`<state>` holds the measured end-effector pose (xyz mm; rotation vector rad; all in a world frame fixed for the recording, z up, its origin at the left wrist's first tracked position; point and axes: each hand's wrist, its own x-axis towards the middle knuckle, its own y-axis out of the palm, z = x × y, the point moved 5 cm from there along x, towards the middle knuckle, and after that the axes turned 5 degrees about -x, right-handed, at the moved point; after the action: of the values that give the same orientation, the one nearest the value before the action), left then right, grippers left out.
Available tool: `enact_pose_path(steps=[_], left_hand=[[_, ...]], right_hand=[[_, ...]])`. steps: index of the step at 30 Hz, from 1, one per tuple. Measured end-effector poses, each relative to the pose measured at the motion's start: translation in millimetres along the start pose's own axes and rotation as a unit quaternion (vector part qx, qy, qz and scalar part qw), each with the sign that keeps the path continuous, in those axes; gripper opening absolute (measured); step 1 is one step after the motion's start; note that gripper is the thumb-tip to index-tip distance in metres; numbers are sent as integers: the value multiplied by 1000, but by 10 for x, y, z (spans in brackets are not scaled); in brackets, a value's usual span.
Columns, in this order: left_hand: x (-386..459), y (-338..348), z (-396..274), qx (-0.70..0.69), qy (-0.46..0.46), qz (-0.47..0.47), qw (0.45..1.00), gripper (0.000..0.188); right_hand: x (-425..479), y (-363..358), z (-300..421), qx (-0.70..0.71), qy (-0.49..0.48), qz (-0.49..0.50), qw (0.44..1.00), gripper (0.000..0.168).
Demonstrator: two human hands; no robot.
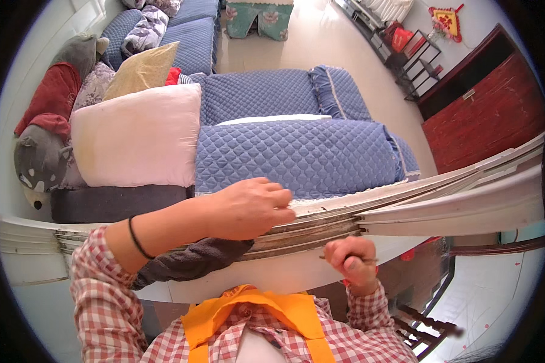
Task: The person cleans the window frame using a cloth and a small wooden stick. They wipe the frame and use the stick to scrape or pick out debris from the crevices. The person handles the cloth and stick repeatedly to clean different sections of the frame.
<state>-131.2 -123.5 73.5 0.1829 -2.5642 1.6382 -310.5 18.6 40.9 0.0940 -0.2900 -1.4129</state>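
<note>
My left hand (254, 208) hovers over the dirty sliding-window track (309, 227), back of the hand up and fingers curled inward. Whatever its fingertips hold, if anything, is hidden from this angle. On the right, my right hand (352, 259) is closed in a fist around a thin brown stick (370, 260), whose ends poke out on both sides. This fist is above the white sill (295, 267), on my side of the track. Beneath my left forearm, a dark grey cloth (200, 261) lies across the sill. Dark specks of dirt show along the track's grooves.
Beyond the track stands a sofa with blue quilted covers (295, 154), a pink pillow (136, 136) and a husky plush toy (41, 159). White sliding sash frames (454, 208) are stacked at the right. A dark wooden chair (422, 326) is at the lower right.
</note>
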Motion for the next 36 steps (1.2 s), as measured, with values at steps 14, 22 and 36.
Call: enact_pose_path(steps=[14,22,36], left_hand=[[687,500,259,-94,20,184,978,31],[702,588,387,-223,4,132,966,29],[-227,218,42,-557,-135,74,816,35]], right_hand=[[-219,-114,-496,171,-20,-138,975,37],[-366,87,-214,-322,5,-240,916,50],[199,1186,44,-655,-51,-180,732,35]])
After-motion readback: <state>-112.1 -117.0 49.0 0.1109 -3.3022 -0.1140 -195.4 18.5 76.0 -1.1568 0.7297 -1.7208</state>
